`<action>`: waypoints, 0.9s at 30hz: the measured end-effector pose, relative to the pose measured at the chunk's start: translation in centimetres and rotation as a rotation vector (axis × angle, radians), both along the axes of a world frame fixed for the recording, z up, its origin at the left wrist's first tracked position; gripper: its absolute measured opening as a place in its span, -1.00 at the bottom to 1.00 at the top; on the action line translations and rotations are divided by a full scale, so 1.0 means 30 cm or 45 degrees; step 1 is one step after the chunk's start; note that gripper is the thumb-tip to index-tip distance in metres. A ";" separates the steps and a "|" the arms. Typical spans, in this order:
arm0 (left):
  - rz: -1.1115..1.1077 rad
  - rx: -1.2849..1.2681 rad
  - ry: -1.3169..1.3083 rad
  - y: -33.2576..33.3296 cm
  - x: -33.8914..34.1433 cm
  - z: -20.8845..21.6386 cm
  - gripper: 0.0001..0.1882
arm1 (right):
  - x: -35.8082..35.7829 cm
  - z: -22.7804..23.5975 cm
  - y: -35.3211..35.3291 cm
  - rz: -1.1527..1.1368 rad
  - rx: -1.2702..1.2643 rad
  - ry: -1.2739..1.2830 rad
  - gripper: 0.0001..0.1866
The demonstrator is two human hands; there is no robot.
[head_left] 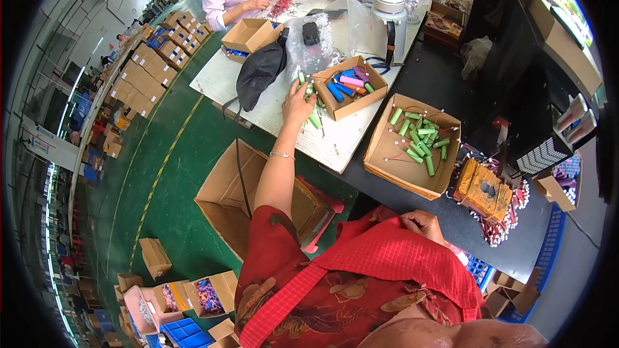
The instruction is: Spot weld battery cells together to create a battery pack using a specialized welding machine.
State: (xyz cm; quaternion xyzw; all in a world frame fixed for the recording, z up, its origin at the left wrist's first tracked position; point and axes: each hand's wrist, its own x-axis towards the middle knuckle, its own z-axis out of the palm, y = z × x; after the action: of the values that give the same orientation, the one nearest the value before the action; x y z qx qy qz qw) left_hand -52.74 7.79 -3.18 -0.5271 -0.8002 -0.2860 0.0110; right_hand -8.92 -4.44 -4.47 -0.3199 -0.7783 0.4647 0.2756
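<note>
Fingers [303, 90] of left hand [298, 106] spread on smooth green cylinders [314, 118], gripping none, at nine o'clock from cardboard box [351, 108]; right hand [422, 224] curled loosely, empty, on red fabric.

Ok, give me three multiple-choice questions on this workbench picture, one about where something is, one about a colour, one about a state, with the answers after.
1. Where is the left hand?
A. On the white table among loose green cells
B. Inside the floor carton
C. On the black bag

2. What colour are most cells in the tray-like cardboard box on the dark bench?
A. Blue
B. Green
C. Pink

3. What is the right hand doing?
A. Gripping a cell
B. Lifting a box
C. Resting empty near the red apron

Answers: 1 A, its fingers reach the loose green cells beside the small box. 2 B, the cells there are green with wires. 3 C, nothing shows in its curled fingers.
</note>
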 end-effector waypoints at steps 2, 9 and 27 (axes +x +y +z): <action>0.027 0.071 0.086 -0.046 0.050 -0.014 -0.49 | 0.000 0.019 -0.003 -0.010 -0.041 -0.024 -0.90; 0.150 0.263 0.109 -0.169 0.214 -0.006 -0.52 | -0.007 0.027 0.010 0.018 -0.074 -0.026 -0.90; -0.316 0.443 0.287 0.039 0.457 0.057 -0.81 | 0.006 0.011 0.017 0.051 -0.005 0.033 -0.92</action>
State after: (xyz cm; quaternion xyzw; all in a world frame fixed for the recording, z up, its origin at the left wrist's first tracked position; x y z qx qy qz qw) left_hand -39.02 8.97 -1.47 -0.6402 -0.6616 -0.3580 0.1557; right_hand -8.74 -3.92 -4.14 -0.2987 -0.7802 0.4756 0.2756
